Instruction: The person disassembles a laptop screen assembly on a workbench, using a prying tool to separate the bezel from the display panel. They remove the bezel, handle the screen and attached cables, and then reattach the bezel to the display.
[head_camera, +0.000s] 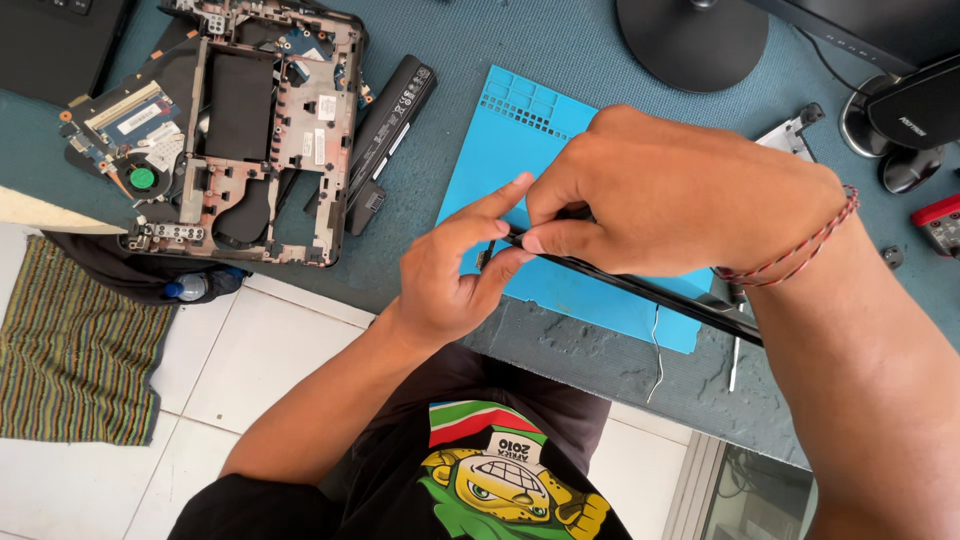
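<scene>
Over blue mat, strip between hands.

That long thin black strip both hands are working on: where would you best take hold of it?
Probably near its end, pinched across the thin edge from above. The black strip is long and narrow, slanting over the blue mat; the right hand pinches it there, and the left hand steadies the tip from below.

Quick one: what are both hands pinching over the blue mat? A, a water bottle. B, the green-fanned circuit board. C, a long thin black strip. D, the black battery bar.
C: the left hand and right hand pinch the end of a long thin black strip that runs across the blue mat.
</scene>
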